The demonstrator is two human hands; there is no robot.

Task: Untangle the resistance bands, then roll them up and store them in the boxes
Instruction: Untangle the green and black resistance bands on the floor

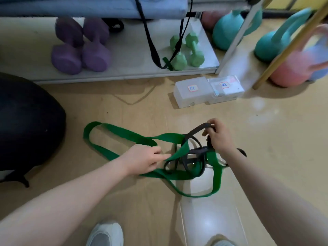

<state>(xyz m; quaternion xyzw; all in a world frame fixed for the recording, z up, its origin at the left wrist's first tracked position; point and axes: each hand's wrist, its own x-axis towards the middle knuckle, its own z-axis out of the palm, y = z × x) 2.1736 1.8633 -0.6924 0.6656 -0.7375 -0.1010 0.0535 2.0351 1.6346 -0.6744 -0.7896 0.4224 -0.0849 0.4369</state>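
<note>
A wide green resistance band (113, 132) lies in loops on the wooden floor, tangled at the middle with a narrower black band (186, 160). My left hand (143, 158) pinches a twisted stretch of the green band near the knot. A raised loop of the black band (197, 129) is gripped by my right hand (219, 135), just right of the tangle. Two clear lidded boxes sit side by side on the floor beyond, the left box (191, 93) and the right box (226, 87), each with a small label on top.
A low shelf (124, 71) carries purple dumbbells (79, 47) and green dumbbells (188, 50), with black straps (150, 45) hanging down. Teal kettlebells (229, 31) and a pink one (292, 70) stand at the right. A large black ball (26, 125) sits left. My shoes show at the bottom.
</note>
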